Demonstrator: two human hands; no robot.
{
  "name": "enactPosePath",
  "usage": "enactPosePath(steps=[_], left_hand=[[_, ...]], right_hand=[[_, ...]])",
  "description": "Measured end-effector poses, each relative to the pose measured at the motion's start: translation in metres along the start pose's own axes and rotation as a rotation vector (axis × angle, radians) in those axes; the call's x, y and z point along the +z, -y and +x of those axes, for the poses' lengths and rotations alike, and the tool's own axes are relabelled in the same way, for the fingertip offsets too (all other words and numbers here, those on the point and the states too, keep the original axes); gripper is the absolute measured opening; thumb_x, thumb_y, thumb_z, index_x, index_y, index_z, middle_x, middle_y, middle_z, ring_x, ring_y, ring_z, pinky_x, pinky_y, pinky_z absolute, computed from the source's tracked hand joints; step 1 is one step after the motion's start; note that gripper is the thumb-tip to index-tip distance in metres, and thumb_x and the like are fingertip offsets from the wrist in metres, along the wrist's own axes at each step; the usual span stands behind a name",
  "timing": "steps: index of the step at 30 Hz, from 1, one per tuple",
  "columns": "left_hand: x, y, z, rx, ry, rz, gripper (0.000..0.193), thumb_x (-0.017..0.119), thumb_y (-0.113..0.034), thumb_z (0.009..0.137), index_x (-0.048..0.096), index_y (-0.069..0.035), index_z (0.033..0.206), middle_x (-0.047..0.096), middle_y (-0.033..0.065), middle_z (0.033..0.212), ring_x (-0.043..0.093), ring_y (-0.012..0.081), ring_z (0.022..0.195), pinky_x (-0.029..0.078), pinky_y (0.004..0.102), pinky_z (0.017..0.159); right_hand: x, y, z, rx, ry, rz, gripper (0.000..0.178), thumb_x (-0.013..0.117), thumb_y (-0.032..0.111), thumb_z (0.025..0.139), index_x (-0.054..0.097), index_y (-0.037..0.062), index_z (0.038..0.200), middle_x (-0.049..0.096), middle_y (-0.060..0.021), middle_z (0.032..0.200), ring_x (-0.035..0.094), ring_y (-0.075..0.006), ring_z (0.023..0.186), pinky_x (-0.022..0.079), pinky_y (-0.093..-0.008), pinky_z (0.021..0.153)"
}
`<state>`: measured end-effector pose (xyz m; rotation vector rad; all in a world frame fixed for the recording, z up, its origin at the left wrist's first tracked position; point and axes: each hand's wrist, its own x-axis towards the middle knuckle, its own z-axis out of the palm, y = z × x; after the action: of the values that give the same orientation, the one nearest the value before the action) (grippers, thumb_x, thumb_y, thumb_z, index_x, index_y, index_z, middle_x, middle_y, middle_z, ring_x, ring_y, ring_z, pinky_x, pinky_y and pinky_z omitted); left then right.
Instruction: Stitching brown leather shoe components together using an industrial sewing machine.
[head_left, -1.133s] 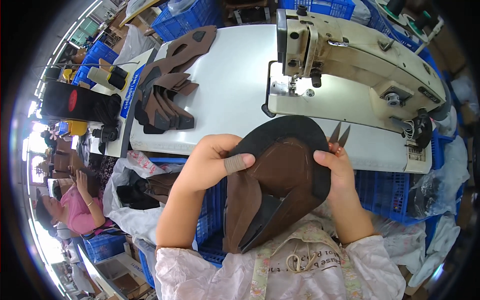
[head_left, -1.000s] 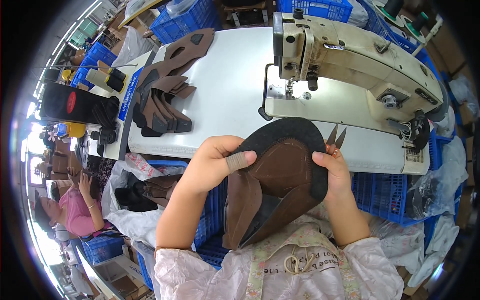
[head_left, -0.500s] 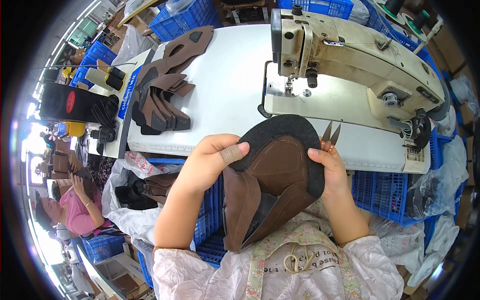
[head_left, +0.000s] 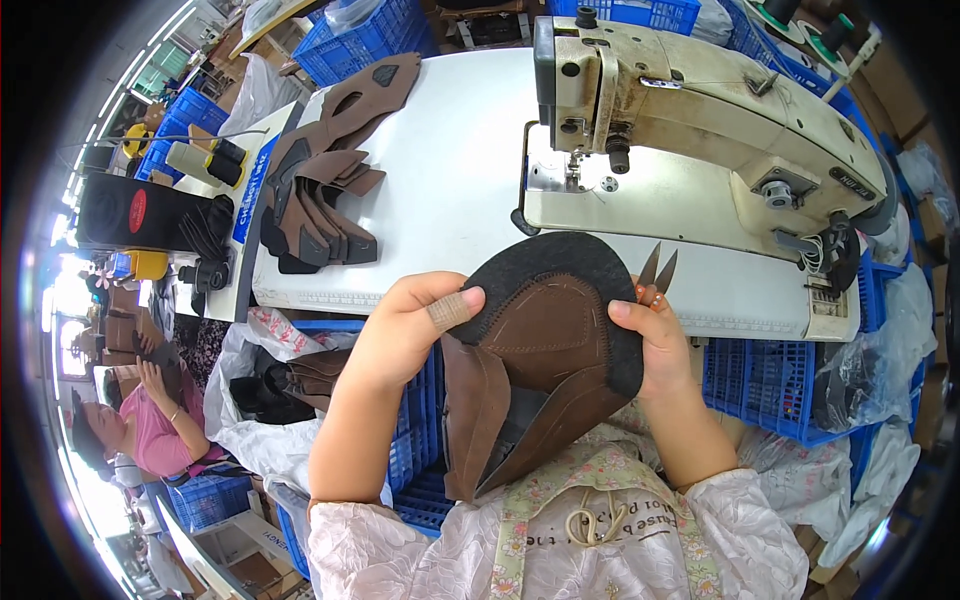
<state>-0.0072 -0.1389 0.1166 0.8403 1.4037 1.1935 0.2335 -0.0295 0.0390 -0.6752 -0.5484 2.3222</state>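
A brown shoe upper (head_left: pixel 555 340) with a wide black edge band hangs between my two hands, in front of the sewing machine table. My left hand (head_left: pixel 405 325) grips the band's left side, its thumb wrapped in a tan bandage and laid on top. On the other side my right hand (head_left: pixel 655 345) pinches the band, thumb on top. Small scissors (head_left: pixel 657 268) with pointed blades stick up from behind the right fingers; their handles are hidden. Stitching follows the curved seam, and the upper's lower flaps stand apart, showing a dark lining.
A sewing machine (head_left: pixel 690 110) stands on the white table (head_left: pixel 450 150). Brown shoe pieces (head_left: pixel 320 215) lie stacked at the table's left. Blue crates (head_left: pixel 770 385) sit below the front edge. A person in pink (head_left: pixel 165 420) works at far left.
The shoe upper and both hands have shifted slightly left. The hold on it looks the same.
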Motion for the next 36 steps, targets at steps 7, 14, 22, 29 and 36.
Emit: enactPosePath(steps=[7, 14, 22, 29, 36], left_hand=[[-0.002, 0.002, 0.002, 0.011, -0.022, -0.048, 0.021, 0.068, -0.018, 0.096, 0.072, 0.002, 0.091, 0.062, -0.0054, 0.083, 0.05, 0.0053, 0.08, 0.041, 0.0252, 0.074], [-0.003, 0.008, 0.003, -0.019, 0.041, -0.026, 0.021, 0.067, -0.018, 0.096, 0.073, 0.002, 0.1, 0.07, -0.0002, 0.091, 0.059, 0.0075, 0.087, 0.048, 0.0263, 0.082], [0.006, 0.027, 0.0, 0.027, 0.014, 0.153, 0.023, 0.075, -0.019, 0.091, 0.073, 0.002, 0.098, 0.067, -0.0002, 0.08, 0.057, 0.0076, 0.075, 0.049, 0.027, 0.067], [0.006, 0.023, -0.012, 0.101, -0.052, 0.224, 0.025, 0.075, -0.021, 0.091, 0.072, 0.003, 0.092, 0.066, 0.0031, 0.073, 0.057, 0.0088, 0.07, 0.049, 0.0293, 0.064], [0.012, 0.054, -0.014, 0.291, -0.084, 0.33, 0.028, 0.077, -0.025, 0.087, 0.071, 0.002, 0.094, 0.067, 0.0148, 0.075, 0.063, 0.0215, 0.069, 0.05, 0.0356, 0.068]], right_hand=[[0.003, -0.001, 0.003, 0.015, -0.029, -0.047, 0.024, 0.073, -0.003, 0.082, 0.069, 0.0038, 0.104, 0.072, -0.0051, 0.1, 0.069, -0.0138, 0.09, 0.056, -0.0294, 0.084], [0.009, -0.001, -0.001, -0.036, 0.062, -0.053, 0.031, 0.068, 0.0, 0.084, 0.066, -0.0035, 0.114, 0.072, -0.0106, 0.106, 0.07, -0.018, 0.093, 0.057, -0.0311, 0.086], [-0.005, -0.009, 0.0, -0.082, 0.065, -0.13, 0.034, 0.066, 0.001, 0.083, 0.064, -0.0061, 0.116, 0.071, -0.0139, 0.108, 0.071, -0.0211, 0.095, 0.059, -0.0346, 0.087], [-0.033, -0.021, 0.006, -0.225, -0.01, -0.332, 0.04, 0.077, 0.005, 0.078, 0.064, -0.0037, 0.115, 0.071, -0.0111, 0.106, 0.07, -0.02, 0.095, 0.057, -0.0333, 0.087], [-0.053, -0.01, 0.003, -0.314, 0.048, -0.504, 0.053, 0.081, 0.01, 0.076, 0.061, -0.0031, 0.123, 0.07, -0.0138, 0.115, 0.07, -0.026, 0.104, 0.056, -0.0393, 0.095]])
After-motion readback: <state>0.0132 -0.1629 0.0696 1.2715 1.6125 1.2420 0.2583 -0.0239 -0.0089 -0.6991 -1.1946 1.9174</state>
